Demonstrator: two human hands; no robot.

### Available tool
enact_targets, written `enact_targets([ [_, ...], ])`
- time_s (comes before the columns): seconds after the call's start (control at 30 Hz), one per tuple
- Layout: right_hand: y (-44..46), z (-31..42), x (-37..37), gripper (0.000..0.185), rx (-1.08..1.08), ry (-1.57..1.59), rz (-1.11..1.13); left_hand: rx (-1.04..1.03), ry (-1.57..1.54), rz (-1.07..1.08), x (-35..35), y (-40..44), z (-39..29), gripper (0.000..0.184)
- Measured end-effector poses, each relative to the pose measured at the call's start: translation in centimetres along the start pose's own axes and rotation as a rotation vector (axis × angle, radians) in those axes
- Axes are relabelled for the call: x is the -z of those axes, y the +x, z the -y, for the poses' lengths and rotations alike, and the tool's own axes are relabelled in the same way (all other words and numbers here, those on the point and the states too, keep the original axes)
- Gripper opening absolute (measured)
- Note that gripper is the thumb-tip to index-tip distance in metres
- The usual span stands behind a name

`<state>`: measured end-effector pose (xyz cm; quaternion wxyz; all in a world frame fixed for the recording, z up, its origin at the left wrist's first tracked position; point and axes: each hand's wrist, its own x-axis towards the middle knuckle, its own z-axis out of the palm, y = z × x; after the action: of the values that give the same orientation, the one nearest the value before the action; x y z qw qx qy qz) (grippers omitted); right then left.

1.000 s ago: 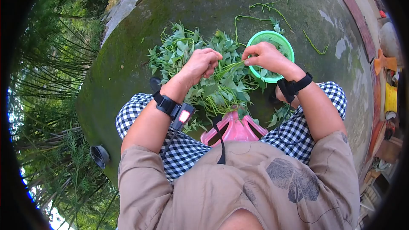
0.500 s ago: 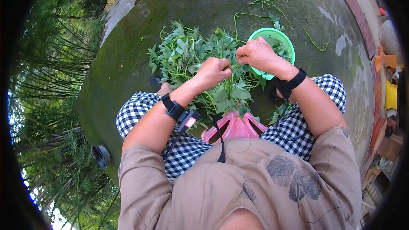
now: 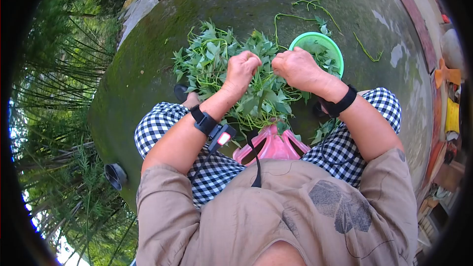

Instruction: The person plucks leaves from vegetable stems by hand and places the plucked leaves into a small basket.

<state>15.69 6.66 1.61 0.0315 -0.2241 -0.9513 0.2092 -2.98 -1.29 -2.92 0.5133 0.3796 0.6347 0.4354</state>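
Leafy vines [image 3: 212, 51] spread beneath both hands [image 3: 241, 72] (curled, just apart; what they pinch, I cannot tell).

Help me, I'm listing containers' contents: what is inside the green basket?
Leaves show inside the basket. The right hand covers its near left part; what lies there, or beneath the leaves, cannot be seen.

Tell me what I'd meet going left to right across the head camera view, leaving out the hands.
Dark round container → heap of leafy greens → green basin → loose stem on the ground → orange object near the right edge.
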Motion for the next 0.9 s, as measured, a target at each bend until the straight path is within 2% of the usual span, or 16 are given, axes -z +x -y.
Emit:
enact_targets([
  [0.07,-0.1,-0.5,0.2,0.009,-0.067,0.091,0.005,0.097,-0.174,0.049,1.2,0.2,-2.2,0.014],
  [0.2,-0.7,-2.4,0.4,0.014,-0.241,0.233,0.061,-0.018,-0.260,0.004,3.4,1.5,-4.3,0.017],
  [0.33,-1.6,-4.3,0.2,0.016,-0.374,0.310,0.066,-0.044,-0.486,0.023,7.2,2.3,-6.4,0.020],
  [0.4,-2.0,-5.1,-0.1,0.017,-0.388,0.362,0.061,-0.100,-0.487,0.037,8.5,2.3,-6.8,0.020],
  [0.5,-2.2,-5.0,0.0,0.018,-0.421,0.544,0.070,-0.092,-0.110,-0.025,8.2,1.9,-6.7,0.018],
  [0.63,-1.8,-4.1,1.3,0.014,-0.432,0.697,0.146,-0.021,-0.078,0.204,5.2,1.0,-5.3,0.017],
  [0.73,-1.7,-3.9,1.5,0.013,-0.362,0.719,0.168,0.054,-0.182,0.311,4.5,0.7,-4.4,0.017],
  [0.9,-1.5,-3.1,1.2,0.013,-0.255,0.812,0.228,0.137,-0.141,0.343,3.6,0.3,-4.0,0.017],
])
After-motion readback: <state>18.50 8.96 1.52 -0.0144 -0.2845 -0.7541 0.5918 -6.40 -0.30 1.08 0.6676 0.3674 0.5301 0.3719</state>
